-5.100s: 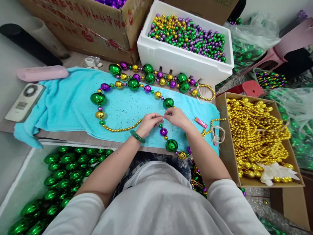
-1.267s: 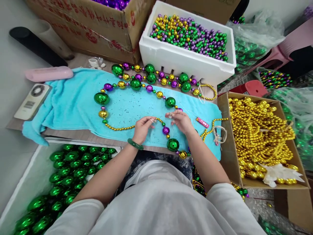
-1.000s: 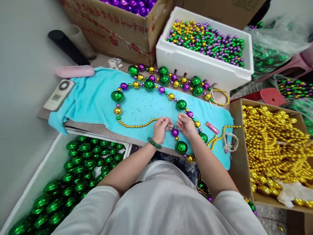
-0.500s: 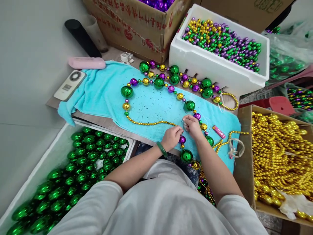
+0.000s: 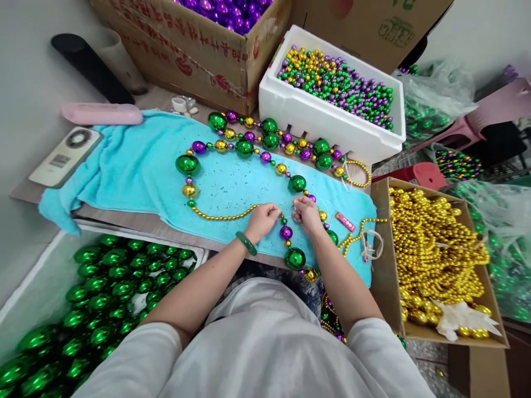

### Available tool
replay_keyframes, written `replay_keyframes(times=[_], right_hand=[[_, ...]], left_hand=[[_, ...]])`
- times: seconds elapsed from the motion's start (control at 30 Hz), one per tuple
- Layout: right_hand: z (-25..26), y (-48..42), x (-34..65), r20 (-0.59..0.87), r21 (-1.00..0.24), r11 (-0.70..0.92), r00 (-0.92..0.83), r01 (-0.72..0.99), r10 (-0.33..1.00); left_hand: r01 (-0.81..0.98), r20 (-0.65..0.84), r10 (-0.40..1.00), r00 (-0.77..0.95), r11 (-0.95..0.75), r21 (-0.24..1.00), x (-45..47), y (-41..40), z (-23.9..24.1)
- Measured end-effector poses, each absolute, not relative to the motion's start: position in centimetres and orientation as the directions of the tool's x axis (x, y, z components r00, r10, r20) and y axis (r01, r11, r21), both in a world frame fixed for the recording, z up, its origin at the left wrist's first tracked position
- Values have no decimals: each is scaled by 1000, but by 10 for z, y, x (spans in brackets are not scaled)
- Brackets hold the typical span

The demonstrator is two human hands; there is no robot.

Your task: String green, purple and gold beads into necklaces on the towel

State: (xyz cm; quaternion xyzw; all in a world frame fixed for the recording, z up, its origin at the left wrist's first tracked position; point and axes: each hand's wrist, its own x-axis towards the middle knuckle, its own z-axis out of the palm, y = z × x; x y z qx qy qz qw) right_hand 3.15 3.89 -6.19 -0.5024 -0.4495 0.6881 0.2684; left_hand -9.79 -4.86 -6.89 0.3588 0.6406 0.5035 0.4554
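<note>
My left hand, with a green bangle on its wrist, pinches the bead necklace where small gold beads meet a green bead. The necklace loops over a turquoise towel, with green, purple and gold balls along it. Just right of that pinch, my right hand has thumb and fingertips pressed together; whatever lies between them is too small to make out. A large green ball hangs on the strand below, at the table's front edge. Near my right hand lies a small pink packet.
A white foam box of mixed beads stands at the back, beside a carton of purple balls. Gold strands fill a carton at right. Front left is a tub of green balls. A phone lies on the left.
The view has swung so that everything sits further left. My fingertips have moved a little apart, and a green bead now shows beside my left fingertips.
</note>
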Motion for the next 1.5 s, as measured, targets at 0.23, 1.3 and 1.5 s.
replay_keyframes(times=[0.23,1.3,1.5], right_hand=[[-52,36,44,-278,-957,-227,-348,181,895],[22,38,23,-115,-234,660,-694,714,710],[-4,31,27,-44,-572,490,-622,657,782]], left_hand=[[-425,-455,843,-286,314,849,-109,-33,-56],[511,-176,977,-123,214,832,-108,-23,-18],[39,-457,847,-271,484,874,-109,-20,-27]])
